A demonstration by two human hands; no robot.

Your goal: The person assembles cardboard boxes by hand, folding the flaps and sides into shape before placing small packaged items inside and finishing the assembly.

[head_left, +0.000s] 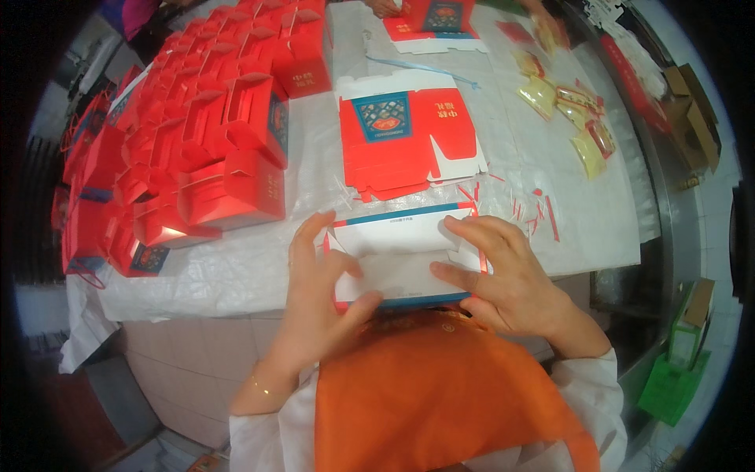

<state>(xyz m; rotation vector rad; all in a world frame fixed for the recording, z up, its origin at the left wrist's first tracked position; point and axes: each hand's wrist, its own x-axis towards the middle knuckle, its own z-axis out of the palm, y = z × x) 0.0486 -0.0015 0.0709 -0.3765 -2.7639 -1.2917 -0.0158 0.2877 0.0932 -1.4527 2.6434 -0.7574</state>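
A partly folded cardboard gift box [405,240] lies at the near edge of the table, its white inside facing up between red and blue edges. My left hand [311,291] grips its left end, thumb on the near rim and fingers along the end and inside. At the right end, my right hand [511,275] holds the box, with one finger on the far corner and others reaching inside. Just beyond lies a flat red box blank [452,118] with a blue panel and white flaps.
Many assembled red boxes [236,189] crowd the table's left side. Yellow-and-clear packets [537,96] lie at the far right, paper scraps [552,219] nearer. A blue strap [425,64] crosses behind the blank. Another person's hand [384,8] is at the far edge beside a red box [437,17].
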